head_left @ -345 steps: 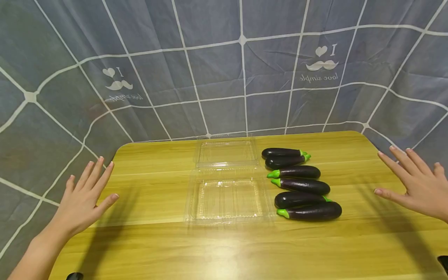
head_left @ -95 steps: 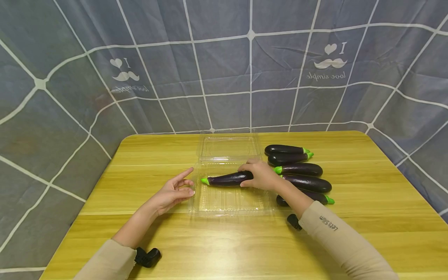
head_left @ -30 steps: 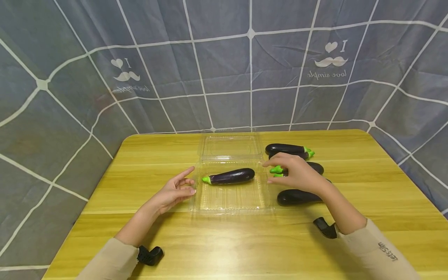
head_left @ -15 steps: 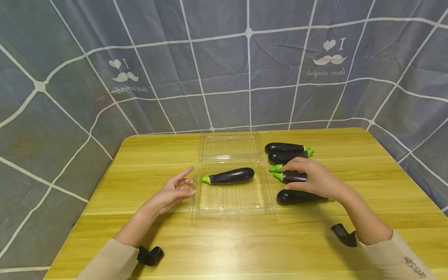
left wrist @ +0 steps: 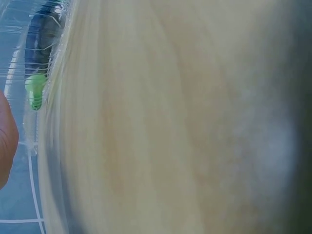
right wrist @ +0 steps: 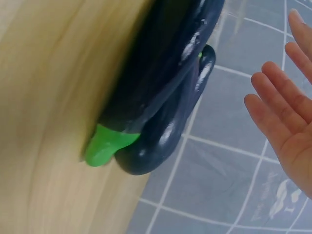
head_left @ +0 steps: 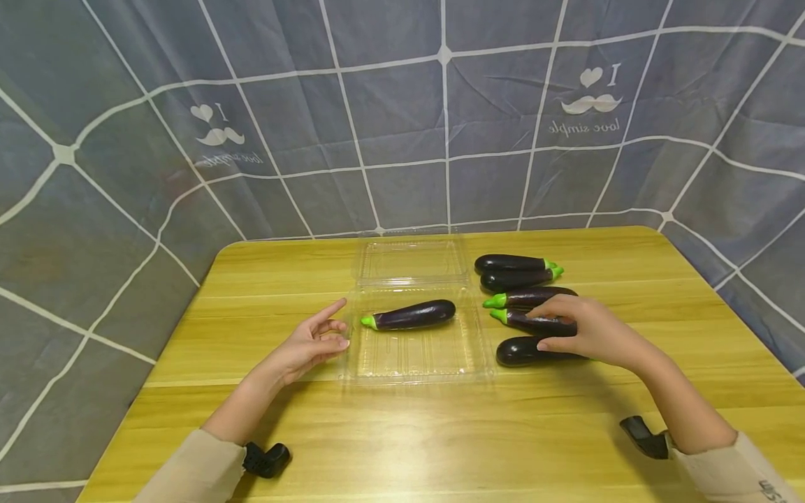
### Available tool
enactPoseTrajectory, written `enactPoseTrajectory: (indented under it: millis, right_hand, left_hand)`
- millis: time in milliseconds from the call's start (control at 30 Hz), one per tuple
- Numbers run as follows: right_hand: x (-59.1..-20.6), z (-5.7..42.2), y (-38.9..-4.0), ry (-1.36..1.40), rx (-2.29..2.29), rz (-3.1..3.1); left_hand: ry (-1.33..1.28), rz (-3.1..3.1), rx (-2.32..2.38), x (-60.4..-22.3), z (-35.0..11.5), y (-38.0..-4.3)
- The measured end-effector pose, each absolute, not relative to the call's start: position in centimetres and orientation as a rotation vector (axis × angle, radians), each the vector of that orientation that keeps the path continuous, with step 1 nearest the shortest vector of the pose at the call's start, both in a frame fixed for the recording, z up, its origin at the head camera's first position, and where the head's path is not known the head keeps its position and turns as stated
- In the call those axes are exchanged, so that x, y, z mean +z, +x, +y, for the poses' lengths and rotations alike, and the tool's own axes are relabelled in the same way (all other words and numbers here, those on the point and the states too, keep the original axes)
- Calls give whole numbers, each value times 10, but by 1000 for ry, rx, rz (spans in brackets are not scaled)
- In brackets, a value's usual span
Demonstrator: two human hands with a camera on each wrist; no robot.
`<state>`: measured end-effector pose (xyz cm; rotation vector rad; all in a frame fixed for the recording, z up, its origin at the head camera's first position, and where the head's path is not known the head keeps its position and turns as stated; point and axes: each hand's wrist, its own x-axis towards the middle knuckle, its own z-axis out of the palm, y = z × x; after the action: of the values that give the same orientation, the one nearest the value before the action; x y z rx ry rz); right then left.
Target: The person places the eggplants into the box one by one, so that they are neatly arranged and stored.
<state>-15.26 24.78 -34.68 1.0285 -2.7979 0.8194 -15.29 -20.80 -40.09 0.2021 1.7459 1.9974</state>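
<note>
A clear plastic clamshell box [head_left: 415,377] lies with its lid [head_left: 411,262] folded back. In its base rests one eggplant [head_left: 411,316], green stem to the left. At the box's left rim is my left hand [head_left: 305,353], index finger extended, thumb tip right at the edge. My right hand [head_left: 585,328] hovers over the eggplants right of the box, fingers spread and holding nothing in the right wrist view. Beneath it lie the nearest eggplant [head_left: 525,351], partly covered by the hand, and a middle eggplant [head_left: 518,320] with its stem to the left.
Behind these lie another eggplant [head_left: 528,296] and a far pair, one of them the rearmost eggplant [head_left: 509,263]. The wooden table [head_left: 402,447] ends at a grey checked curtain [head_left: 402,126]. Black wrist mounts [head_left: 267,461] hang by both sleeves.
Earlier, my right hand laid an eggplant from the right-hand group in the box and let go. It has since moved right, back over the remaining eggplants. The left hand has stayed at the rim.
</note>
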Motion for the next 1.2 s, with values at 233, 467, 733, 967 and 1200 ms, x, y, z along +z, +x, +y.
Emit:
enactPoseTrajectory:
  millis: [233, 467, 733, 967, 1200]
  right_hand:
    - [-355, 254, -150, 976, 838, -2858]
    - [-363, 262, -149, 976, 866, -2862]
    - [-374, 269, -150, 930, 919, -2896]
    - [-379, 272, -150, 914, 917, -2896]
    - [-382, 273, -151, 928, 896, -2877]
  left_hand:
    - [197, 1751, 2001, -401, -208, -152]
    - [188, 1754, 2006, -401, -208, -153]
    - [189, 1742, 2012, -400, -208, -152]
    - [187, 1743, 2010, -401, -207, -151]
    - [181, 1750, 2010, -401, -207, -152]
